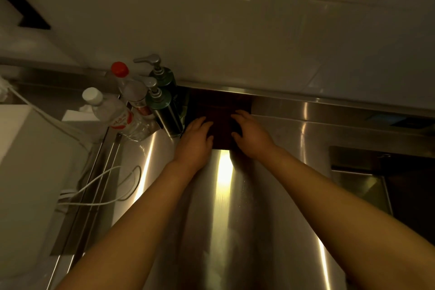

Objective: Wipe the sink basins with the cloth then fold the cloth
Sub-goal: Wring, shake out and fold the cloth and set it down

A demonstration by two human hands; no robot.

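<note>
- The left hand (196,135) lies flat on the left part of the dark brown folded cloth (221,122), fingers nearly straight, pressing down and gripping nothing.
- The right hand (250,133) lies flat on the right part of the same cloth, fingers spread and only slightly bent.
- The cloth lies at the back edge of the shiny stainless steel counter (235,207), against the raised steel back rim.
- Just beside the cloth on the left stand two dark green pump bottles (162,108), then two clear plastic bottles (113,113), one with a white cap, one with a red cap.
- A steel sink basin (362,186) opens at the right side of the counter.
- A white cable (106,186) lies at the left edge.
</note>
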